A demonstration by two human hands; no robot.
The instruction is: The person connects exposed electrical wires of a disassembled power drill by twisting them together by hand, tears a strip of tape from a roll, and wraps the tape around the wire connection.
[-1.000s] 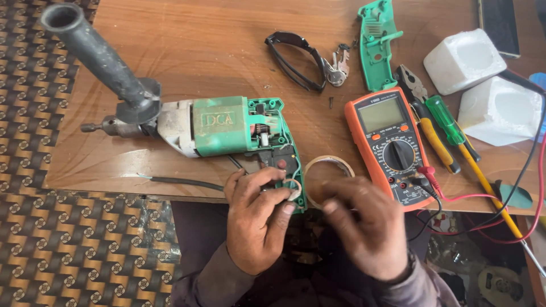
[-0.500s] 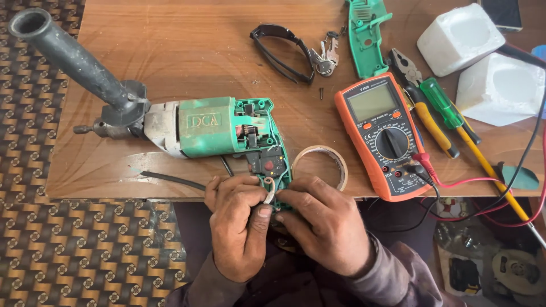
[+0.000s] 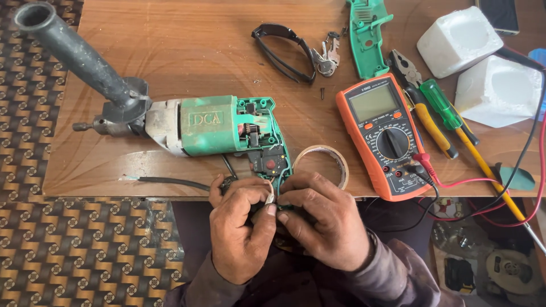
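A: Both hands are down at the near edge of the desk, working at the foot of the opened drill, which lies on its side with its side cover off

B: Right, the left hand is pinching something small and pale at the drill's handle end, thumb and fingertip closed on it. The right hand has its grip clenched around the bottom of the handle, steadying it

A: What the pale piece is, I cannot tell, it's too small. The black cord runs off to the left along the desk edge, just beside the left hand

B: I'd judge this as the wiring stage, fiddling at the switch area where the cord enters. The next move looks like it calls for fine fingertip control and a firm hold on the handle so the drill doesn't roll

A: Close by sits a roll of tape, touching nothing, and the orange meter with its leads plugged in. Pliers and a green screwdriver lie further right, the loose green cover at the far edge

B: All within reach, none in hand
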